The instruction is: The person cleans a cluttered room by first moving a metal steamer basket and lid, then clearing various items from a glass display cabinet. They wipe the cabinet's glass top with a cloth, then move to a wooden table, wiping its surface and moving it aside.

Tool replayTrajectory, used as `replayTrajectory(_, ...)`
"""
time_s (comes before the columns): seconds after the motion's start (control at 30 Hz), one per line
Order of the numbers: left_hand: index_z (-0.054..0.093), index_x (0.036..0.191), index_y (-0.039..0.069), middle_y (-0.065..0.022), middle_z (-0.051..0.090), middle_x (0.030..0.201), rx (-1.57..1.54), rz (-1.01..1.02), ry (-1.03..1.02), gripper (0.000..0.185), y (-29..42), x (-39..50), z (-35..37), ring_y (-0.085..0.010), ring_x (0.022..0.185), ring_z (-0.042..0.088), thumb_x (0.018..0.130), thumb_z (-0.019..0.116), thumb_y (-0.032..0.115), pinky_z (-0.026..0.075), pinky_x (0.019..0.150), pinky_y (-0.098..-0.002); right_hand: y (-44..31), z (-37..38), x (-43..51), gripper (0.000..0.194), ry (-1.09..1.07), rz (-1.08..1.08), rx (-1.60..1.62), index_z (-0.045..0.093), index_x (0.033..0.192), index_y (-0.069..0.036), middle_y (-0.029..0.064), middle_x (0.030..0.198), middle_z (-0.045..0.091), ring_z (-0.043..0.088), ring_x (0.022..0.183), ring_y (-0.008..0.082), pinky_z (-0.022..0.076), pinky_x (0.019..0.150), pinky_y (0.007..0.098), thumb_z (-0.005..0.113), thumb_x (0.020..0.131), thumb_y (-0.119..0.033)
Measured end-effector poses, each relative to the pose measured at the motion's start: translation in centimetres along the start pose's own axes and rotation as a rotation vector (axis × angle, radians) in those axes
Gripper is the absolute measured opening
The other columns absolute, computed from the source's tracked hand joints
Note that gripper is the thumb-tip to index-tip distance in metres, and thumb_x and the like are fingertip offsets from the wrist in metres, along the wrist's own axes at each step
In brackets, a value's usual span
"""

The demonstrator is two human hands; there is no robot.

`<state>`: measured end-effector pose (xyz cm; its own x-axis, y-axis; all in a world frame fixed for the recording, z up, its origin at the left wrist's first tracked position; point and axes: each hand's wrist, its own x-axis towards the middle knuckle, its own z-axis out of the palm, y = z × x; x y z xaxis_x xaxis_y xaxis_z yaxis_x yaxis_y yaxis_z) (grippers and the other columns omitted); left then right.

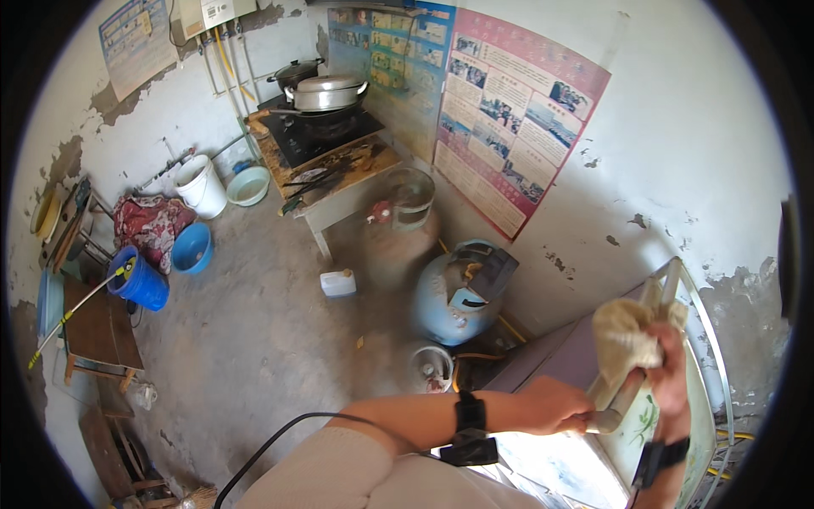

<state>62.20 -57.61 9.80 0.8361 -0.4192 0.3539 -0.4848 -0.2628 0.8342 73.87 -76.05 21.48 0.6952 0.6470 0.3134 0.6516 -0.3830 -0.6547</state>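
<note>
My right hand (666, 369) grips a beige cloth (620, 334) that is bunched around a pale tubular rail (620, 407). The rail runs along the top of a cabinet-like unit. Near the rail's lower end, my left hand (559, 406) has its fingers curled at the tube; how firmly they close on it is hard to see. A light panel (648, 423) with a green leaf pattern lies below the rail, and a mauve surface (553, 356) beyond it. Black straps with small devices circle both wrists.
Two large gas cylinders, one grey (397, 235) and one blue (455, 305), stand by the wall with a smaller cylinder (432, 369). Pots (327, 95) sit on a worn table (356, 165). Buckets (202, 188) and basins (191, 248) line the far left. A black cable (267, 439) crosses my lap.
</note>
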Motion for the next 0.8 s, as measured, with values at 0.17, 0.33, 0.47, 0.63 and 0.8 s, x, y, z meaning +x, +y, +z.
replayTrajectory(0.17,0.063,0.102,0.016,-0.0083,0.067,0.091,-0.025,0.011,0.104,0.023,0.0,-0.5,0.4,-0.0316,0.086,0.063,0.085,0.065,0.031,0.050,0.073,-0.0408,-8.2,4.1,-6.0,0.036,-0.027,-0.096,-0.285,0.057,0.098,-0.004,0.0129,0.104,0.055,0.050,0.100,0.0335,0.0375,0.093,0.0439,0.055,0.062,-0.004)
replayTrajectory(0.33,0.060,0.115,0.014,-0.0115,0.066,0.102,-0.153,-0.151,0.070,0.031,-1.3,-1.6,0.0,-0.0330,0.085,0.064,0.086,0.064,0.027,0.051,0.075,-0.0400,-9.2,7.0,-12.6,0.027,0.069,-0.211,-0.687,0.058,0.093,-0.009,0.0104,0.106,0.053,0.048,0.103,0.0345,0.0372,0.093,0.0459,0.054,0.067,-0.002)
replayTrajectory(0.47,0.062,0.118,0.012,-0.0118,0.067,0.097,-0.067,-0.060,0.112,0.037,-6.7,-7.2,-2.2,-0.0238,0.073,0.066,0.084,0.070,0.023,0.051,0.064,-0.0349,-4.7,4.8,-23.2,0.029,0.127,0.128,-1.111,0.061,0.103,-0.006,0.0124,0.111,0.053,0.048,0.108,0.0353,0.0414,0.093,0.0453,0.054,0.075,-0.006)
replayTrajectory(0.63,0.062,0.118,0.006,-0.0033,0.067,0.079,-0.459,-0.383,0.245,0.029,-16.2,-22.7,-7.3,-0.0093,0.067,0.057,0.090,0.062,0.015,0.048,0.060,-0.0273,-6.0,-3.7,-33.3,0.041,0.863,0.816,-1.101,0.058,0.119,-0.005,0.0149,0.117,0.059,0.055,0.106,0.0331,0.0434,0.094,0.0433,0.063,0.079,-0.011)
replayTrajectory(0.8,0.068,0.105,0.003,-0.0059,0.068,0.084,0.023,-0.853,0.434,0.026,-19.2,-32.8,-10.6,-0.0129,0.071,0.060,0.087,0.066,0.021,0.048,0.065,-0.0292,-9.2,-6.5,-28.1,0.049,1.157,0.554,-0.695,0.057,0.121,-0.004,0.0120,0.113,0.059,0.055,0.108,0.0239,0.0450,0.093,0.0339,0.063,0.073,0.006)
